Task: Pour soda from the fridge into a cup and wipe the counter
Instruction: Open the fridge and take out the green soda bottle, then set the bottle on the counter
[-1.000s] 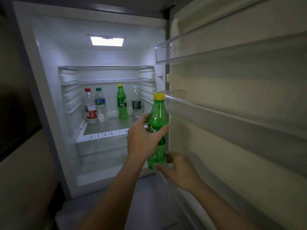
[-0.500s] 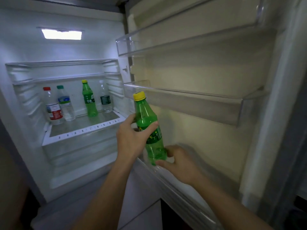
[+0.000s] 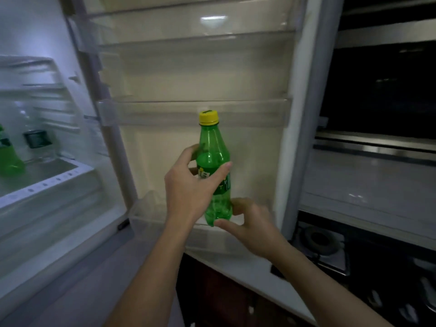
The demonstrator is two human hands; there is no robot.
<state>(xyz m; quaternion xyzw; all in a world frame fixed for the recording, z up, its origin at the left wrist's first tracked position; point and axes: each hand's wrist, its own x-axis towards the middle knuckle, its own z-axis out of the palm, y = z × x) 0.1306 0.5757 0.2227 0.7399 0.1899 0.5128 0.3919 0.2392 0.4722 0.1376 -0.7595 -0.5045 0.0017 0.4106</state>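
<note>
1. A green soda bottle (image 3: 213, 147) with a yellow cap (image 3: 208, 118) is held upright in the air in front of the inner face of the open fridge door (image 3: 188, 74).
2. The bottle's labelled middle is gripped by the left hand (image 3: 188, 190), with the thumb laid across the front and the fingers wrapped round the far side.
3. The base is cupped by the right hand (image 3: 252, 223), which is blurred; its thumb is set against the bottom edge and its fingers are curved behind.
4. The base is seen just above the lowest door bin (image 3: 151, 208), and the cap is level with the door shelf (image 3: 247, 112) behind it.
5. Inside the fridge, a second green bottle (image 3: 8, 154) and a clear bottle (image 3: 37, 140) with a dark label are stood side by side toward the back of a shelf (image 3: 47, 182).
6. A pale counter (image 3: 365, 180) and a stove burner (image 3: 318, 239) are seen to the right of the door.
</note>
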